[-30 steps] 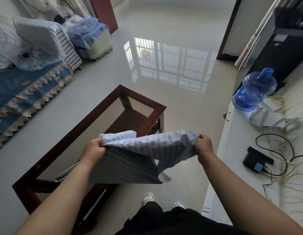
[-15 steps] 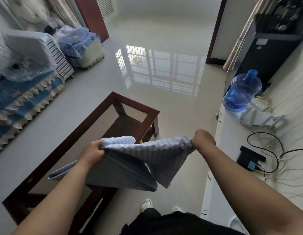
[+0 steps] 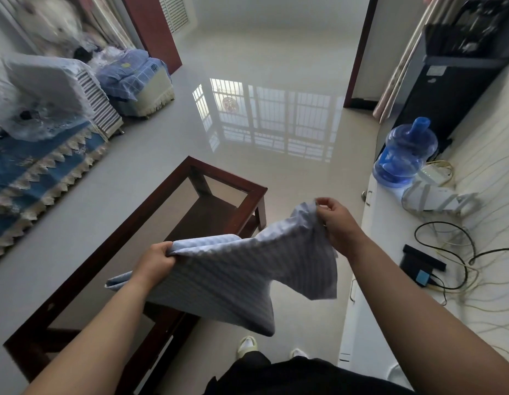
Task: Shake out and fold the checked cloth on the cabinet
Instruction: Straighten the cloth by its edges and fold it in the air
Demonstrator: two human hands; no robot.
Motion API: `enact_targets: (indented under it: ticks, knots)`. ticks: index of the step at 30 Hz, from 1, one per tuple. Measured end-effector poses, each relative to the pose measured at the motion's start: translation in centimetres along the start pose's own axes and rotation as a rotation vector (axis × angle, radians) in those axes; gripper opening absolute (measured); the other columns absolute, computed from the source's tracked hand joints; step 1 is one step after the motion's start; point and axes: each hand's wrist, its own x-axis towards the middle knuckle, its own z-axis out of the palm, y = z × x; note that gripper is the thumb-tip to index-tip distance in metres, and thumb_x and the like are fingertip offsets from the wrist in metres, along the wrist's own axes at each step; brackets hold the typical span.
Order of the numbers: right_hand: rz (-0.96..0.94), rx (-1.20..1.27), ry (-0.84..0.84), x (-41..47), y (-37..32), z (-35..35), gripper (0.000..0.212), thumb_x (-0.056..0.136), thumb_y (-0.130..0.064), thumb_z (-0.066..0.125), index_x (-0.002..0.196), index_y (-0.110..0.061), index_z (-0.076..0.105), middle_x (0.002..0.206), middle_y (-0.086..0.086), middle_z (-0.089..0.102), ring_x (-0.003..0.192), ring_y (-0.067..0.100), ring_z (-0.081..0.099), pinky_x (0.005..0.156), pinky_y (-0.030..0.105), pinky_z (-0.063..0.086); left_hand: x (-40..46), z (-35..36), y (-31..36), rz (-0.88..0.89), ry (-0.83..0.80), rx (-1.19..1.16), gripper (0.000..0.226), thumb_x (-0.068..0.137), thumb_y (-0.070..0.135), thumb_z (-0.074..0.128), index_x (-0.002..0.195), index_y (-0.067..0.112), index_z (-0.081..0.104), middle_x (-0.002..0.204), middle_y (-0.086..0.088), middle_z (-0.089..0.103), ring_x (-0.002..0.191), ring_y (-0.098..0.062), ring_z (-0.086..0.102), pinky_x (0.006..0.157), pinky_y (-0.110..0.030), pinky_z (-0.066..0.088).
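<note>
Careful, your left hand [image 3: 155, 262] and right hand [image 3: 337, 222] each pinch the checked cloth [image 3: 233, 277] up in the air beside the cabinet [image 3: 390, 252], so a hard shake could yank a corner loose.

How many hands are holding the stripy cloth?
2. The left hand grips the cloth at its near left edge, above the dark wooden table. The right hand pinches the raised right corner, beside the white cabinet.
</note>
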Motion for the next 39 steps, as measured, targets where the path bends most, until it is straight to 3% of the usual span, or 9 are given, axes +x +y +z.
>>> enact_targets:
  ticks: [6, 9, 10, 13, 20, 24, 33, 37, 39]
  knots:
    - [0.117, 0.025, 0.143, 1.1, 1.3, -1.6, 0.024, 0.087, 0.011, 0.049, 0.102, -0.005, 0.059, 0.090, 0.016, 0.059, 0.075, 0.027, 0.056, 0.061, 0.026, 0.050, -0.8, -0.4, 0.3, 0.005, 0.008, -0.163, 0.016, 0.078, 0.005, 0.064, 0.072, 0.020, 0.068, 0.070, -0.002, 0.070, 0.070, -0.020, 0.063, 0.060, -0.024, 0.045]
    - [0.422, -0.366, 0.249, 0.7, 4.9, -1.9, 0.025, 0.089, -0.003, 0.048, 0.066, -0.012, 0.049, 0.087, 0.009, 0.052, 0.078, 0.024, 0.036, 0.071, 0.024, 0.042, -1.2, -0.1, 1.0, 0.022, -0.004, -0.211, 0.010, 0.075, 0.011, 0.067, 0.075, 0.020, 0.071, 0.070, 0.004, 0.072, 0.069, -0.013, 0.064, 0.059, -0.024, 0.046]
    - [0.545, -0.409, 0.272, 0.5, 6.6, -2.2, 0.030, 0.088, -0.003, 0.049, 0.060, -0.013, 0.044, 0.083, 0.010, 0.051, 0.090, 0.004, 0.039, 0.069, 0.024, 0.040, -1.2, 0.1, 1.2, 0.029, -0.005, -0.219, 0.009, 0.075, 0.011, 0.067, 0.075, 0.019, 0.072, 0.069, 0.004, 0.072, 0.068, -0.012, 0.064, 0.059, -0.024, 0.047]
    - [0.706, -0.403, 0.234, -1.8, 11.8, -3.0, 0.027, 0.081, 0.008, 0.058, 0.061, -0.007, 0.048, 0.068, 0.012, 0.053, 0.061, 0.019, 0.055, 0.050, 0.023, 0.045, -1.5, 0.5, 1.8, 0.038, -0.003, -0.201, 0.012, 0.069, 0.027, 0.064, 0.074, 0.020, 0.072, 0.064, 0.005, 0.071, 0.066, -0.012, 0.065, 0.058, -0.026, 0.049]
    - [0.333, -0.682, 0.341, -1.8, 12.7, -2.5, 0.020, 0.081, 0.002, 0.048, 0.061, 0.001, 0.055, 0.069, 0.012, 0.051, 0.066, 0.019, 0.044, 0.058, 0.026, 0.034, -1.7, 0.5, 2.1, 0.076, -0.019, -0.115, 0.007, 0.077, 0.023, 0.065, 0.082, 0.021, 0.070, 0.069, 0.009, 0.069, 0.068, -0.007, 0.062, 0.058, -0.019, 0.043]
    - [-0.035, -0.441, 0.546, -1.1, 9.6, -2.6, 0.016, 0.094, -0.011, 0.043, 0.091, -0.005, 0.058, 0.083, 0.011, 0.058, 0.076, 0.024, 0.051, 0.067, 0.027, 0.033, -1.7, -0.3, 1.4, 0.098, -0.137, -0.089, 0.007, 0.080, 0.011, 0.068, 0.074, 0.007, 0.067, 0.065, -0.003, 0.065, 0.063, -0.012, 0.056, 0.055, -0.019, 0.041]
    - [0.095, -0.014, -0.156, -0.1, 4.9, -1.2, 0.044, 0.084, 0.005, 0.056, 0.118, -0.023, 0.060, 0.103, 0.013, 0.067, 0.092, 0.026, 0.064, 0.085, 0.038, 0.052, -1.8, 0.0, 2.2, 0.167, -0.323, -0.043, 0.019, 0.080, 0.014, 0.065, 0.070, 0.030, 0.070, 0.070, 0.010, 0.072, 0.068, 0.002, 0.063, 0.063, -0.014, 0.044]
    - [0.051, -0.429, 0.386, 0.6, 5.6, -2.1, 0.036, 0.083, -0.009, 0.061, 0.119, -0.004, 0.057, 0.113, 0.020, 0.065, 0.104, 0.034, 0.061, 0.090, 0.035, 0.047, -1.5, 0.1, 1.5, 0.140, -0.326, -0.073, 0.012, 0.080, 0.019, 0.067, 0.071, 0.024, 0.072, 0.069, 0.006, 0.071, 0.067, -0.001, 0.063, 0.062, -0.015, 0.042]
    - [0.061, -0.800, 0.449, 0.3, 6.3, -3.6, 0.028, 0.088, -0.023, 0.056, 0.109, -0.004, 0.061, 0.110, 0.020, 0.065, 0.100, 0.035, 0.060, 0.079, 0.032, 0.043, -1.3, 0.2, 1.2, 0.129, -0.308, -0.069, 0.011, 0.081, 0.019, 0.068, 0.072, 0.013, 0.070, 0.066, 0.001, 0.066, 0.065, -0.008, 0.058, 0.063, -0.022, 0.042]
